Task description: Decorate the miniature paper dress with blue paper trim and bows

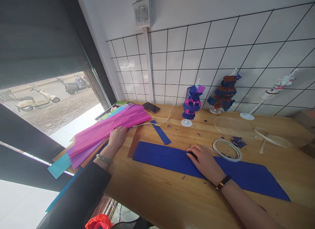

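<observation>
A: Where's the long blue sheet (159, 155)?

B: Flat under the right hand (203, 158), which lies partly open on it, fingers loosely bent.

A: And the left hand (118, 137)?

B: Fingers curled at the edge of the pink paper (108, 127); I can't tell whether it grips anything.

A: Any writing?

B: There's a printed packet (101, 116) beyond the left hand, partly under the papers, too small to read.

A: Between the hands?

B: A short blue strip (161, 133), slightly farther away. A white ring-shaped roll (230, 159) sits just beside the right hand.
</observation>
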`<state>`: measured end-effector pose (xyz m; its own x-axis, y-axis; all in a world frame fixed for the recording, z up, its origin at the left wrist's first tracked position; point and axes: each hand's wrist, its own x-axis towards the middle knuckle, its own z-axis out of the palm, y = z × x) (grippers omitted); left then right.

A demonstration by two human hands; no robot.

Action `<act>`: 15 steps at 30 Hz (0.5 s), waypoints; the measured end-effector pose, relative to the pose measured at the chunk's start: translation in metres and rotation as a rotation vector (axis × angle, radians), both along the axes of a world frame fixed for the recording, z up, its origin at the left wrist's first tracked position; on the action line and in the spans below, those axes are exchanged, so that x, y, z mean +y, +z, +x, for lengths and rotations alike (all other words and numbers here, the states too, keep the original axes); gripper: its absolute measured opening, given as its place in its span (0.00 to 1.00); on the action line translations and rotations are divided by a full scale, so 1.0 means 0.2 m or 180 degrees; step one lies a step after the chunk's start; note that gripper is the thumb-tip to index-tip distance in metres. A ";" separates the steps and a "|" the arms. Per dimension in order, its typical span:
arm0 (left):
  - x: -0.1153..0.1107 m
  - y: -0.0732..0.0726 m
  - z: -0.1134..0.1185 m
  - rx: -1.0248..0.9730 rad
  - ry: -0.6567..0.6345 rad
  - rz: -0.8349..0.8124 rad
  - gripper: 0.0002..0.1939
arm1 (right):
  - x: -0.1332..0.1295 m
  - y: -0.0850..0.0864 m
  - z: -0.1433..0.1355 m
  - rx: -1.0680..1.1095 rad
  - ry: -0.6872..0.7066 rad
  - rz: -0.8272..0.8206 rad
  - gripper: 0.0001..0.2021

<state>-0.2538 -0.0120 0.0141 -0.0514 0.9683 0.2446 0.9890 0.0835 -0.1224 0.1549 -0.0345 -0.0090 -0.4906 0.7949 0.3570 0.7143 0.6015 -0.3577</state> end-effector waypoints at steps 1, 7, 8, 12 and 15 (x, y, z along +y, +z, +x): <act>-0.01 0.01 0.00 -0.0002 -0.0024 0.0045 0.16 | 0.00 0.00 0.00 0.0004 0.0001 0.0002 0.09; -0.03 0.06 -0.05 0.0013 -0.0131 0.0622 0.20 | 0.00 0.00 0.00 0.0005 0.0004 0.0021 0.09; -0.02 0.06 -0.08 -0.0040 -0.0074 0.0594 0.22 | 0.00 0.00 0.00 0.0002 0.0008 0.0026 0.09; 0.02 0.07 -0.17 -0.0591 0.0206 0.0075 0.22 | 0.00 0.00 0.00 0.0026 -0.0010 0.0052 0.09; 0.04 0.08 -0.21 -0.0788 0.0194 -0.0099 0.20 | 0.00 0.00 0.00 0.0031 -0.0006 0.0032 0.09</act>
